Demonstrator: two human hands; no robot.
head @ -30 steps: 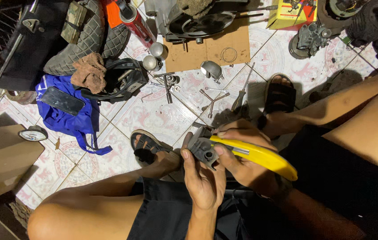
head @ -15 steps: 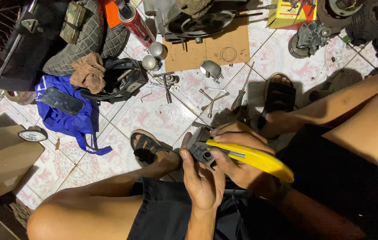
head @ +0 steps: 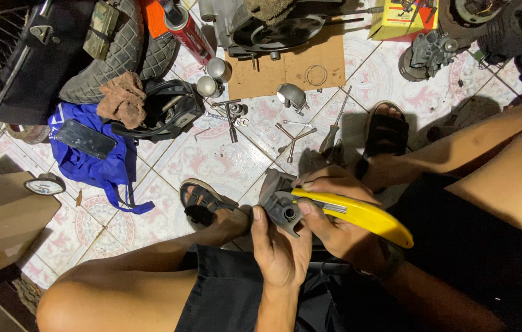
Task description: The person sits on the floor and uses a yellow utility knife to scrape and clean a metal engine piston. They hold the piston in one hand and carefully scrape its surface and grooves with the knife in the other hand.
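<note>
I sit on a tiled floor with my knees apart. My left hand (head: 280,249) grips a small dark grey metal part (head: 280,208) from below, thumb up along its left side. My right hand (head: 334,215) wraps around a yellow-handled utility knife (head: 359,215), its front end pressed against the top of the metal part. Both hands meet just above my black shorts, between my sandalled feet.
Loose tools lie ahead: a three-way wrench (head: 293,136), a screwdriver (head: 334,126), a T-handle tool (head: 230,117). Further off sit a cardboard sheet (head: 285,67) under an engine casing, a tyre (head: 110,55), a blue bag (head: 92,163), a yellow box (head: 402,18) and a carburettor (head: 428,52).
Both hands have shifted slightly with the part. The knife has tilted a little, its front end staying against the grey piece.
</note>
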